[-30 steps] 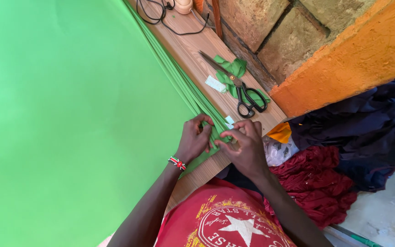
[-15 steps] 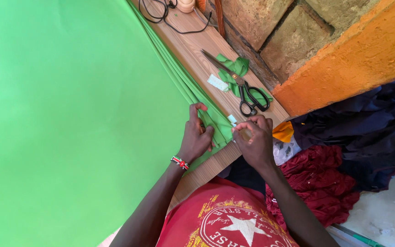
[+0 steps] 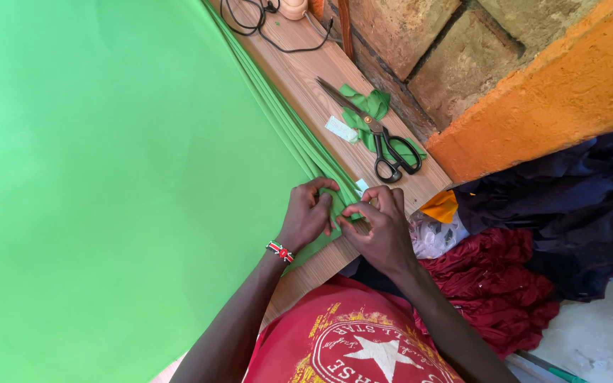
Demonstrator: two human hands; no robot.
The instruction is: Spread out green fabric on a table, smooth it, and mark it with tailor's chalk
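A large sheet of bright green fabric (image 3: 108, 177) covers most of the wooden table (image 3: 306, 78), folded in several layers along its right edge. My left hand (image 3: 308, 213) and my right hand (image 3: 381, 230) meet at the near corner of that folded edge, and both pinch the green cloth between fingers and thumb. The left wrist wears a beaded bracelet (image 3: 279, 251). Past my hands on the bare wood lie black scissors (image 3: 381, 142) with their blades across small green fabric scraps (image 3: 367, 106).
A small white tag (image 3: 340, 129) lies beside the scissors. Black cable (image 3: 264, 25) coils at the table's far end by a brick wall (image 3: 448, 64) and orange ledge (image 3: 555, 106). Dark blue and red clothes (image 3: 526, 241) are heaped at the right.
Both hands have shifted a little along the folded corner and now sit closer together, fingertips almost touching on the cloth. Scissors and scraps have not moved.
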